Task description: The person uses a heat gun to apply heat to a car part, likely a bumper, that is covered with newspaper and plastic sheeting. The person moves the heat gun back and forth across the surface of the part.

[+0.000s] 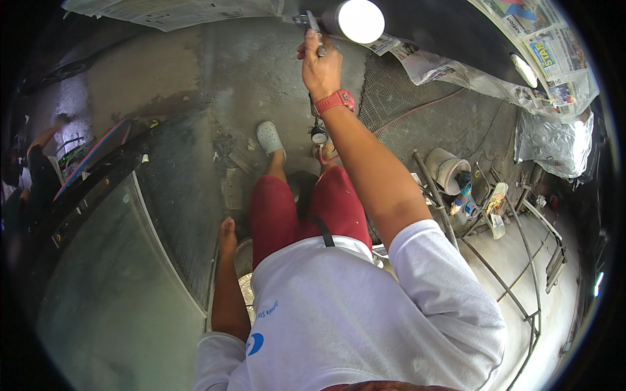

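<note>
Nearest: one white T-shirt (339,319) with a small blue mark, filling the lower middle, and below it in view two red trouser legs (303,212) running away toward the far floor. One black strap (323,231) hanging across the waist.

Left hand (227,236) low at the near left, hanging beside the thigh, fingers drawn loosely together, gripping nothing that shows; probably resting there for balance against the dark panel edge (176,215) just beside it.

Right hand (321,65) raised far and up, arm fully stretched, one red wristwatch (336,101) on the wrist. Fingers wrapped shut round the grip of one spray gun (313,29), metal, nozzle end up near the top edge; held high apparently to reach the dark car body (456,36) above. One pressure gauge (319,135) dangling under the wrist, likely on the gun's air line.

Further out: one pale clog (269,138) on the left foot, a second sandal (326,153) mostly hidden. One bright round lamp (360,21) beside the gun. Several newspaper sheets (554,58) taped over the car, seemingly as masking; exact count unclear. One bucket (448,168) at the far right floor amid metal rods (515,287), several, not countable. One silver cover (554,143) beyond.
</note>
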`<action>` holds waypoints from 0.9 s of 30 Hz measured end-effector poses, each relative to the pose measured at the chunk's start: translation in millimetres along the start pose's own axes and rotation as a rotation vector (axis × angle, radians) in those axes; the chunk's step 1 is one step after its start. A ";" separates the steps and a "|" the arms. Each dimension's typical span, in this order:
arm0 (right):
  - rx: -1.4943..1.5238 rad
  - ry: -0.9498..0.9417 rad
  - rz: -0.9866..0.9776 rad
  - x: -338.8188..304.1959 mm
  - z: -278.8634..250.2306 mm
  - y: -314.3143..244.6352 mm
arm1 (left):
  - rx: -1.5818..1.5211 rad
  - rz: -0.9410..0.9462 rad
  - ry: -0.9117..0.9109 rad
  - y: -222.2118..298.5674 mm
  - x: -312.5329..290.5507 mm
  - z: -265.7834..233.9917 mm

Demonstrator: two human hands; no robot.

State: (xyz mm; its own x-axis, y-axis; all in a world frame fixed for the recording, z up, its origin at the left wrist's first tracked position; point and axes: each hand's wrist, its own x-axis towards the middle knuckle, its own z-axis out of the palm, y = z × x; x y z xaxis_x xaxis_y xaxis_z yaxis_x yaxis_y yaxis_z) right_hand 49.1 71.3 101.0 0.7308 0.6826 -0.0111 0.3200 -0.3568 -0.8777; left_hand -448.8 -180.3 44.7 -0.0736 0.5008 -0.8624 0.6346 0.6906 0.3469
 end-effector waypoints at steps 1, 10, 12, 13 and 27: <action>0.045 -0.044 0.012 0.7 2.4 -11.9 | -0.003 -0.013 0.010 1.3 -1.3 1.8; 0.072 -0.082 0.076 22.9 -71.4 -8.7 | 0.038 -0.031 -0.031 59.4 -6.3 30.2; 0.064 -0.043 0.090 25.9 -102.2 9.6 | 0.076 -0.018 -0.038 68.7 -6.8 40.3; 0.077 -0.025 0.087 26.9 -118.2 18.8 | 0.109 -0.009 -0.039 73.1 -7.3 46.3; 0.034 0.181 0.199 38.3 -345.9 105.9 | 0.106 0.032 -0.108 143.5 -26.2 138.7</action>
State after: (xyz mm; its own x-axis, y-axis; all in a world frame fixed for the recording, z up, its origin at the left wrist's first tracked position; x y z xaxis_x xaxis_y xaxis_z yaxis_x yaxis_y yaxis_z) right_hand 319.5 -161.0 173.3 0.8743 0.4745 -0.1017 0.1410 -0.4489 -0.8824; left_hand -249.1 -166.7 65.8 0.0278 0.4591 -0.8880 0.7136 0.6130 0.3392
